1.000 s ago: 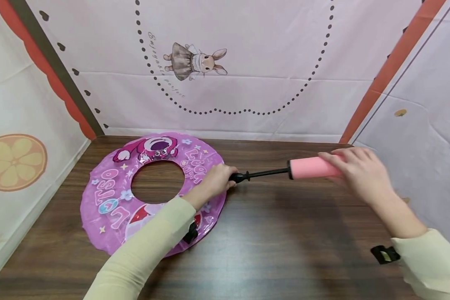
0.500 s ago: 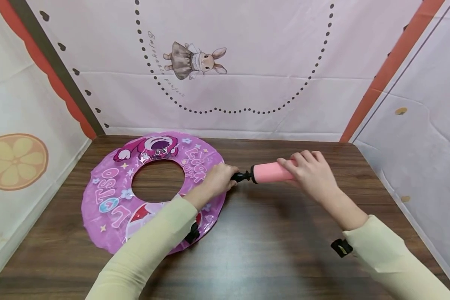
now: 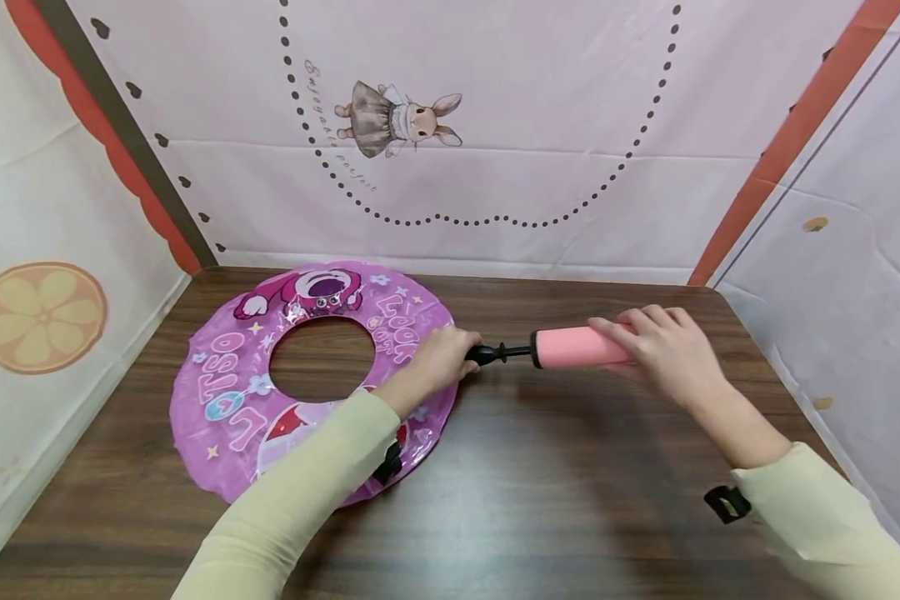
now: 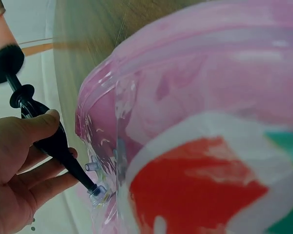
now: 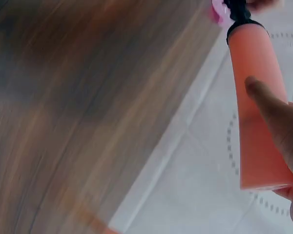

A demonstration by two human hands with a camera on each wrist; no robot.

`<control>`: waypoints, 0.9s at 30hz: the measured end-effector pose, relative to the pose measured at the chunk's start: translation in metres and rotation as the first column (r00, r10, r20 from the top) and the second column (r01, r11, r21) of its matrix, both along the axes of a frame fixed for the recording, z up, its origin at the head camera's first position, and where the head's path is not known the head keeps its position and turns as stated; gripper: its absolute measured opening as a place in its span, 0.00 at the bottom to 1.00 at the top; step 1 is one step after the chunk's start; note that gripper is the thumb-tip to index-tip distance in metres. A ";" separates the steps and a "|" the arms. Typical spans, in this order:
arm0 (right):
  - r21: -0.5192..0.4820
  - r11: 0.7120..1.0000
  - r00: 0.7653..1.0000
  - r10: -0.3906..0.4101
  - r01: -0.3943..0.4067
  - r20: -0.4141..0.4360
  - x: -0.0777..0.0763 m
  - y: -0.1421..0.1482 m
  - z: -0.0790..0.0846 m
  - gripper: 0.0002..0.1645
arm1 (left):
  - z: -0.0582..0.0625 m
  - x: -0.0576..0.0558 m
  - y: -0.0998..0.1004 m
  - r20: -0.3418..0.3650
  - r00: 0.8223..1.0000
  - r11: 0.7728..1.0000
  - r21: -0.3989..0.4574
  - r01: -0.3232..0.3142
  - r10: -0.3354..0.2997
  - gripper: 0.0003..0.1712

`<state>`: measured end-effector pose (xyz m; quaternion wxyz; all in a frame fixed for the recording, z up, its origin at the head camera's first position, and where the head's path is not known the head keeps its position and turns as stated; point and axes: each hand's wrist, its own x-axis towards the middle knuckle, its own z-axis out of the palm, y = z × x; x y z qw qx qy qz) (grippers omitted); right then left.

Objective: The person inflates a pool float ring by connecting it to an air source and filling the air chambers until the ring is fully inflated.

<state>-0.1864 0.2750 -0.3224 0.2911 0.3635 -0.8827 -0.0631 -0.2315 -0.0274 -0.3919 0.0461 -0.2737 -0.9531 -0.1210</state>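
My left hand [image 3: 444,356] pinches the nozzle [image 4: 54,142], right hand [image 3: 671,354] grips the pump [image 3: 573,347]; a crooked stroke could unplug the valve [image 4: 99,196]!

Ring [image 3: 202,392] on table [image 3: 570,492], left side. Pump [image 3: 576,347] right of ring, tip [image 4: 83,174] at ring's valve [image 4: 99,195]. Left hand [image 3: 442,357] round pump's left end, at ring's right edge; right hand [image 3: 666,352] round pump's right end. Cloth [image 3: 532,187] behind table.

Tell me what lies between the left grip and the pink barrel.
From left grip to barrel: black nozzle, collar, then rod, in the head view.
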 end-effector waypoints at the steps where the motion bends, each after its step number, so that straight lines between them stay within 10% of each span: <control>1: -0.003 1.000 1.000 -0.007 0.007 0.005 0.002 0.008 0.004 0.38 | 0.000 0.000 0.000 0.000 1.000 1.000 -0.010 -0.008 0.008 0.14; 9: -0.024 0.996 0.996 -0.086 0.087 0.029 0.013 0.049 0.026 0.42 | 0.000 -0.003 -0.002 0.009 1.000 0.999 -0.025 -0.024 0.024 0.13; 27: -0.009 1.000 1.000 -0.019 0.019 -0.017 -0.008 -0.048 -0.025 0.38 | 0.000 -0.003 -0.004 -0.043 0.998 0.999 -0.001 0.038 -0.038 0.10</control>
